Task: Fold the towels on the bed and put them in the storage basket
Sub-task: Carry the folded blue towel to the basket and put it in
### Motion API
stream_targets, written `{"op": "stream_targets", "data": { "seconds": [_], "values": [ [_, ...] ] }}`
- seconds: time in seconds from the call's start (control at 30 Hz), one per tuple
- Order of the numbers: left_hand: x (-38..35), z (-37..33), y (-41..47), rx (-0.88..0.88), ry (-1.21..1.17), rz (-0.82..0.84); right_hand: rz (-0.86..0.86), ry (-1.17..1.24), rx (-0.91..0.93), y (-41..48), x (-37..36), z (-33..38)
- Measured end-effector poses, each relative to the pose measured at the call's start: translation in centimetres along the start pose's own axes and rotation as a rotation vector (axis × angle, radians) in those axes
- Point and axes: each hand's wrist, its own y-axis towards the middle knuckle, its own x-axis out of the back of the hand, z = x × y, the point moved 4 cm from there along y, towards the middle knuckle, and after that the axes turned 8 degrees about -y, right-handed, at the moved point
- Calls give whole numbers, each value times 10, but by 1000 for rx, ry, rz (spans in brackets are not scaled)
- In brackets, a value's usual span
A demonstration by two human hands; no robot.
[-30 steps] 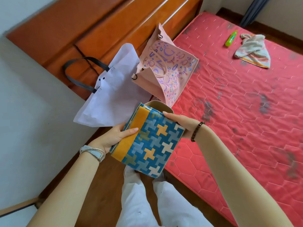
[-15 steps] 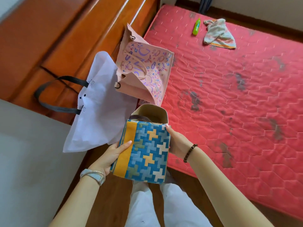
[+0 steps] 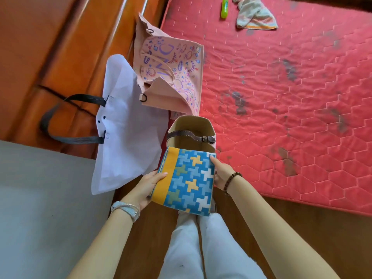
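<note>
Head view: the folded towel (image 3: 187, 182), blue with pale crosses and a yellow band, is held flat between both hands just in front of the storage basket (image 3: 191, 122), its far edge at the basket's near rim. The left hand (image 3: 145, 188) grips the yellow side with the thumb on top and the fingers beneath. The right hand (image 3: 219, 176) pinches the opposite side the same way (its fingers are hidden under the cloth). The basket stands open at the bed's near left corner, and a brown buckled strap (image 3: 191, 135) crosses its mouth. A second towel (image 3: 253, 15) lies crumpled near the far edge of the bed (image 3: 291, 117), just beside a green bottle (image 3: 224, 7). A pink printed tote (image 3: 171, 71) and a white bag (image 3: 124, 127) lean by the bed's left edge.

The step in hand looks like lowering the towel in. To do it well, tip the far edge down so it passes under or beside the strap. Keep both grips firm until the towel rests inside, so the folds hold, then fetch the crumpled towel
</note>
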Motion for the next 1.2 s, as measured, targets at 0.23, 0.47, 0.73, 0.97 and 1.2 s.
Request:
{"op": "stream_targets", "data": {
  "seconds": [0.23, 0.47, 0.73, 0.97, 1.2],
  "values": [
    [-9, 7, 24, 40, -11, -7, -66, -260, 108, 11, 16, -10],
    [-13, 15, 55, 18, -74, -88, -74, -409, 224, 26, 25, -18],
    [-1, 30, 92, -77, -23, -139, -123, -452, 351, 54, 22, -24],
    [7, 39, 123, -174, 19, -182, -136, -420, 369, 88, 16, -34],
    [-8, 44, 142, -240, 9, -117, -217, -412, 459, 103, 24, -33]
  ]
}}
